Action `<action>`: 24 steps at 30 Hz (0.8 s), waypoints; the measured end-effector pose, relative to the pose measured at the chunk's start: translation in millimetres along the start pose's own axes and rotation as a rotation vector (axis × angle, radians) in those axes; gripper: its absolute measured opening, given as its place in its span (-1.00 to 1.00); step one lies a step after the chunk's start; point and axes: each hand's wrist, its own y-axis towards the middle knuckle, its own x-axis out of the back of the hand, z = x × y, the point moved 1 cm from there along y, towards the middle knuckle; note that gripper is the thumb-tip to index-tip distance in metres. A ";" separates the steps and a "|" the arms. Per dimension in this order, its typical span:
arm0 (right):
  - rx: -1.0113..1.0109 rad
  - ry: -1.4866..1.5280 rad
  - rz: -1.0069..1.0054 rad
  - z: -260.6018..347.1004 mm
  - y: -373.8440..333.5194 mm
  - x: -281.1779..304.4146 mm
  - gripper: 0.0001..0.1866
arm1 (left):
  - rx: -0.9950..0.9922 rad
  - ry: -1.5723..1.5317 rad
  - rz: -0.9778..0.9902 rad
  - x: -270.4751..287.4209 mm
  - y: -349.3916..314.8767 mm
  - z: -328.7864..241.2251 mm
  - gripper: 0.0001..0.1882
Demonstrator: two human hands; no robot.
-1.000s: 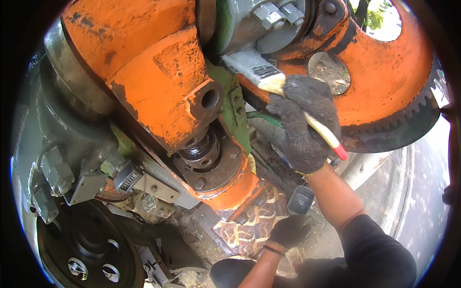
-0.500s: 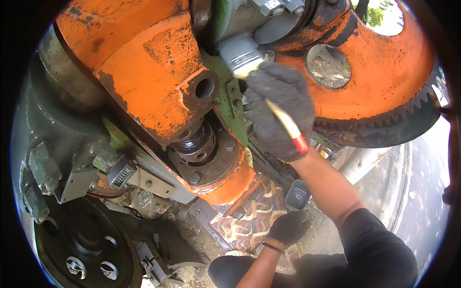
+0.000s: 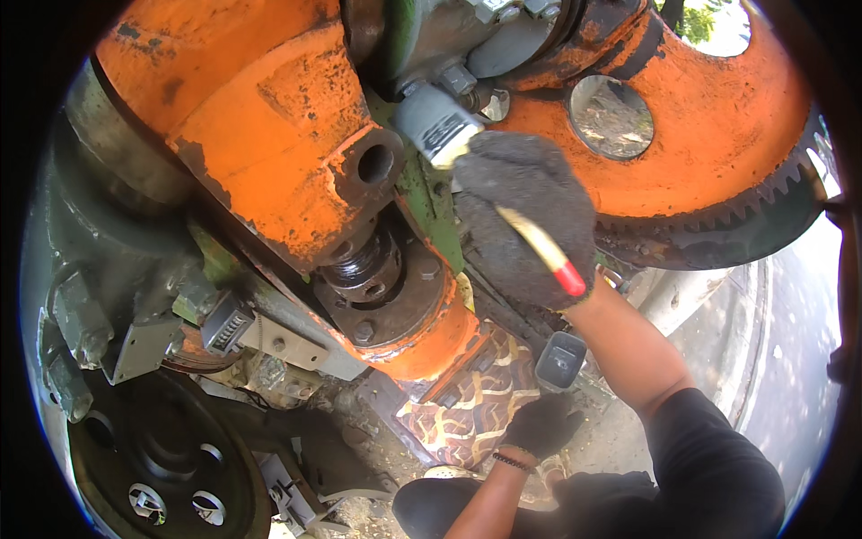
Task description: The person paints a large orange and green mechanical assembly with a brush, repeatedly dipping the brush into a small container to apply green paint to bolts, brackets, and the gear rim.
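My right hand (image 3: pixel 525 216), in a dark glove, is closed around a flat paintbrush (image 3: pixel 530 235). Its pale handle has a red end that sticks out toward my wrist. The grey-coated brush head (image 3: pixel 435 124) points up and left, at grey-painted bolted metal (image 3: pixel 456 79). Whether the bristles touch it is hard to tell. Low in the middle, my left hand (image 3: pixel 543 427), also gloved, is beside a small dark grey open container (image 3: pixel 561 361). Its fingers are mostly hidden, so a grip on the container cannot be made out.
A chipped orange casting (image 3: pixel 260 126) fills the upper left, above an orange flanged collar (image 3: pixel 422 337). An orange toothed wheel (image 3: pixel 700 162) stands at the right. A dark pulley wheel (image 3: pixel 162 449) lies low left. Patterned cloth (image 3: pixel 467 404) is under the collar.
My right hand has shifted slightly down and right with the paintbrush, and the brush head has moved down and left. My left hand and the container have barely moved.
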 end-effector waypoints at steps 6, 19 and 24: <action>0.001 0.001 -0.010 -5.7 3.4 -8.7 -0.63 | 0.008 -0.020 0.006 -1.6 1.0 -2.2 -0.58; -0.091 0.072 0.119 2.9 -0.7 0.4 -0.64 | -0.019 0.008 -0.001 2.3 2.2 -3.6 -0.60; -0.007 -0.120 0.077 6.1 10.6 21.5 -0.68 | 0.000 -0.005 -0.005 8.5 -0.2 -7.3 -0.60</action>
